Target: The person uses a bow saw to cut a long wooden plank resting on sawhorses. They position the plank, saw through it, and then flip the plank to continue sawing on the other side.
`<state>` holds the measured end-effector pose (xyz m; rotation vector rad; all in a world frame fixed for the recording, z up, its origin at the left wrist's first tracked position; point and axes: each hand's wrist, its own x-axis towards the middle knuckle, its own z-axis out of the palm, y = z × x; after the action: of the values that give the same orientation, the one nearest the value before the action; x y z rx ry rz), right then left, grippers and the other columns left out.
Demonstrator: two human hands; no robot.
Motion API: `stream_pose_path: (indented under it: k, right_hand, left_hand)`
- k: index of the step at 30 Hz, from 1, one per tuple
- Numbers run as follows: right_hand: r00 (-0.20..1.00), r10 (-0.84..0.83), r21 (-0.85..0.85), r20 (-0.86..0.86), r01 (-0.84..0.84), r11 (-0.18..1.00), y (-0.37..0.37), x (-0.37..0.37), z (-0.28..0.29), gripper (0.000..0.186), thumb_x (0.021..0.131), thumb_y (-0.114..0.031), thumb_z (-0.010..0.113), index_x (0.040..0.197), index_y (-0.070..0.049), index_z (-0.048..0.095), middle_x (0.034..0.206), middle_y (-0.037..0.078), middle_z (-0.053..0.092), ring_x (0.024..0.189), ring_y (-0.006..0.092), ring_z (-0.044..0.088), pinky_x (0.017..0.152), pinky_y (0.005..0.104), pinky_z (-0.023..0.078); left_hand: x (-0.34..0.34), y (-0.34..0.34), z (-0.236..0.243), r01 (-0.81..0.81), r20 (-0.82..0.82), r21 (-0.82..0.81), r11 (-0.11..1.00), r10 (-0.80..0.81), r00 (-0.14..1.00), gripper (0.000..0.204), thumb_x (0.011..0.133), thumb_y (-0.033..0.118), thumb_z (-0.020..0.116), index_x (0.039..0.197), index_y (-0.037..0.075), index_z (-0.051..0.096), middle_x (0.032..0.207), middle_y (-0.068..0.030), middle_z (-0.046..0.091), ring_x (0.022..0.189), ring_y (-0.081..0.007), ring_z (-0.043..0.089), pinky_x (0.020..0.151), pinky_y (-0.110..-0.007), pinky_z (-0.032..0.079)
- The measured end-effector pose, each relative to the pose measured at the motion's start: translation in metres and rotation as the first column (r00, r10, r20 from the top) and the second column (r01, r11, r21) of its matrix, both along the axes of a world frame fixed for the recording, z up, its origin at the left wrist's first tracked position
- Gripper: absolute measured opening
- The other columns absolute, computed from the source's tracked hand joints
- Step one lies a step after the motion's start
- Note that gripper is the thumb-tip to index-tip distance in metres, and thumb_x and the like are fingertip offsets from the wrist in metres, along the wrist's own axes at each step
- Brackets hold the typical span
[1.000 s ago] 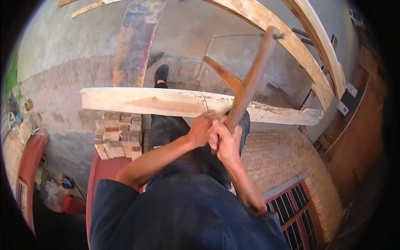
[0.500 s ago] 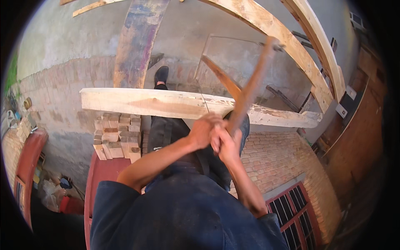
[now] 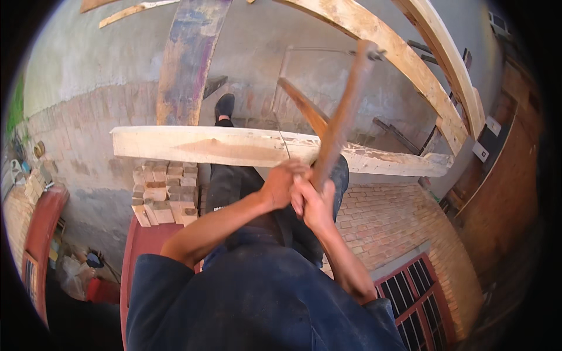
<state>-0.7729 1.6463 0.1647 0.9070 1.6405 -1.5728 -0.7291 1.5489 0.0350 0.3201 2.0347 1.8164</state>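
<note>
- Where the pale grain runs crosswise lies one long beam [image 3: 193,144].
- Saw [image 3: 338,129]: brown wooden bars across the beam.
- Blocks [image 3: 167,190]: squarish wood, stacked toward the left.
- Left hand [image 3: 284,187] and right hand [image 3: 314,206]: curled round the saw's near end.
- Blade [image 3: 284,144]: thin, crossing the beam.

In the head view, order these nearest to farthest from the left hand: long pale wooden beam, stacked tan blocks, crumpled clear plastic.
From the left hand:
1. Long pale wooden beam, just above in view.
2. Stacked tan blocks, to the left.
3. Crumpled clear plastic, far lower left.
</note>
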Motion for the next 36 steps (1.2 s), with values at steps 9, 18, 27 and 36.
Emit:
stream_pose_path:
  k: [9,18,27,36]
  right_hand:
    - [0.999,-0.018,-0.02,0.032,0.018,1.0,0.015,0.015,0.096,0.027,0.108,-0.021,0.062,0.091,0.001,0.058,0.06,0.005,0.052,0.044,0.0121,0.041,0.042,0.0295,0.033]
    - [0.995,-0.003,0.026,0.096,0.001,1.0,0.012,0.011,0.094,0.028,0.105,-0.022,0.07,0.085,-0.004,0.061,0.058,0.0,0.052,0.045,0.0103,0.047,0.047,0.0293,0.037]
    - [0.996,-0.081,-0.014,-0.025,0.081,0.997,0.002,0.006,0.037,0.033,0.106,-0.019,0.067,0.079,-0.005,0.053,0.056,0.003,0.052,0.041,0.0112,0.044,0.042,0.0294,0.033]
    - [0.99,0.14,0.011,-0.032,-0.139,0.99,0.02,0.015,0.137,0.032,0.105,-0.026,0.067,0.091,0.001,0.06,0.059,0.004,0.056,0.053,0.0145,0.055,0.059,0.0288,0.048]
  left_hand:
    - [0.029,0.021,0.073,-0.107,0.066,0.102,0.989,0.101,0.993,0.025,0.086,0.031,0.075,0.1,0.01,0.078,0.116,-0.009,0.08,0.116,-0.0335,0.074,0.108,-0.051,0.055]
    - [0.021,0.009,0.075,-0.053,0.137,0.098,0.994,0.04,0.99,0.033,0.082,0.034,0.076,0.105,0.01,0.08,0.116,-0.0087,0.081,0.118,-0.0335,0.074,0.109,-0.05,0.055]
    - [0.017,0.015,0.018,-0.066,0.003,0.081,0.995,0.066,0.998,0.034,0.097,0.04,0.062,0.109,0.012,0.079,0.115,-0.0108,0.079,0.124,-0.0349,0.07,0.115,-0.049,0.049]
    - [0.029,0.018,0.106,-0.122,0.016,0.158,0.98,0.121,0.992,0.025,0.093,0.032,0.072,0.102,0.011,0.081,0.114,-0.0088,0.082,0.116,-0.0319,0.075,0.109,-0.051,0.054]
